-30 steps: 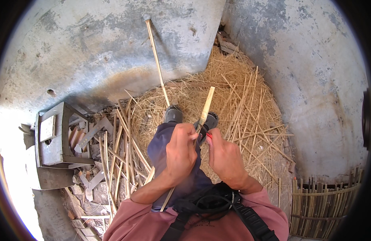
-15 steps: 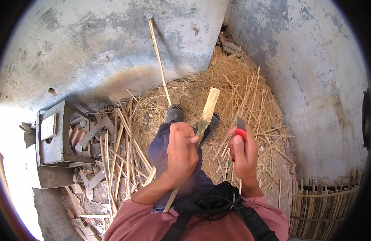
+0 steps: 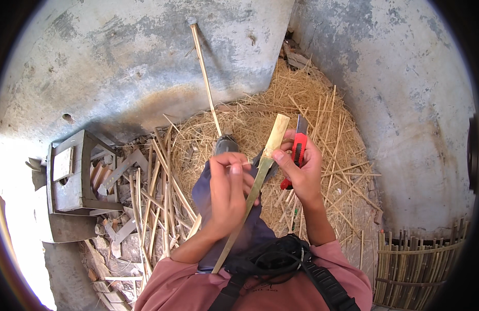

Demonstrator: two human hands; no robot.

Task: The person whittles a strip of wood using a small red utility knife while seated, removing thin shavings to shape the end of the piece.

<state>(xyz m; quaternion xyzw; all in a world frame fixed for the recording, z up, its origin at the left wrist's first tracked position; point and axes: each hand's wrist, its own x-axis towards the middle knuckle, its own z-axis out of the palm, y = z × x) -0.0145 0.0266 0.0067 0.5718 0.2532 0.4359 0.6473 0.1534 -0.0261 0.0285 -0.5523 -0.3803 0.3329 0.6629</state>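
A long bamboo strip [image 3: 258, 186] slants from my waist up between my hands. Its far end is pale and shaved, while the nearer length is greenish. My right hand [image 3: 308, 179] is closed around a red and black utility knife [image 3: 299, 145], blade pointing away from me. The thumb of that hand also presses the strip where the pale part begins. My left hand [image 3: 226, 192] is just left of the strip, its thumb and forefinger pinched on what looks like a thin pale sliver [image 3: 246, 163]. Its other fingers are partly hidden.
Bamboo shavings [image 3: 291, 98] cover the floor around my shoes. Several long sticks [image 3: 156, 181] lie at left beside a worn wooden stool [image 3: 84, 171]. One pole [image 3: 204, 67] leans on the far wall. A slatted bamboo panel [image 3: 418, 264] stands at lower right.
My right hand has moved left with the knife and now touches the strip. My left hand has let go of the strip and shifted slightly left. The strip's tip moved a little right.
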